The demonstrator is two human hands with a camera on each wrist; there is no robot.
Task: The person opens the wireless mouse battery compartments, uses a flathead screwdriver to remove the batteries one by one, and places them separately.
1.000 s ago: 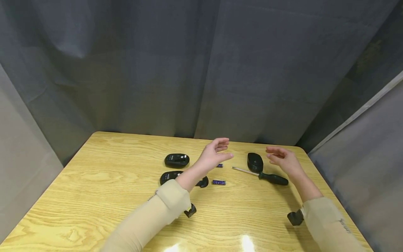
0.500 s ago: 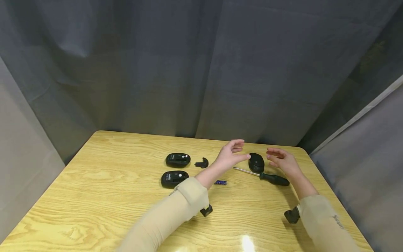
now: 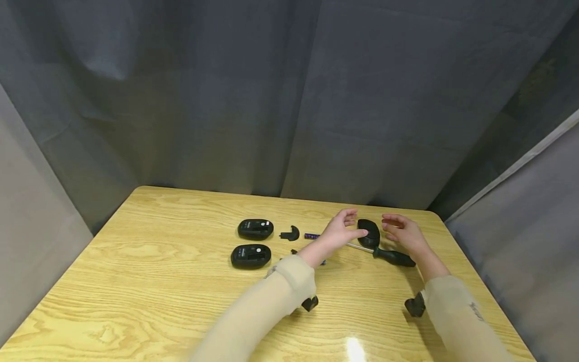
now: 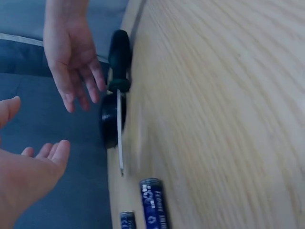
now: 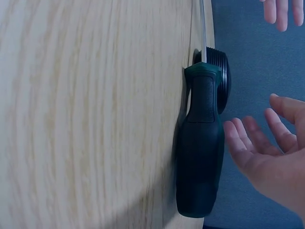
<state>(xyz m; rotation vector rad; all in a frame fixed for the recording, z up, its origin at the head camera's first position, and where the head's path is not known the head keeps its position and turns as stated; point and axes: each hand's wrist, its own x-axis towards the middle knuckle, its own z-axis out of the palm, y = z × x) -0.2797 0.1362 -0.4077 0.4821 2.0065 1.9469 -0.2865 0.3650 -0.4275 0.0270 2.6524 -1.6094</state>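
Note:
My left hand hovers with relaxed fingers to the left of a black rounded device, which looks like a computer mouse. On its right side is my right hand, fingers loosely bent and holding nothing. A screwdriver with a dark green-black handle lies in front of the device, its shaft pointing left. In the left wrist view, two blue batteries lie beyond the screwdriver tip. The right wrist view shows the handle close by my right fingers, and the device's ridged side behind it.
Two black mice lie underside up at the left, one behind the other. A small black cover sits beside the rear one. My left forearm partly hides a second dark piece and a battery. A dark curtain hangs behind the table.
My left hand has moved right, from above the batteries toward the black device. The right hand has barely moved. The rear cover and rear battery have come into view.

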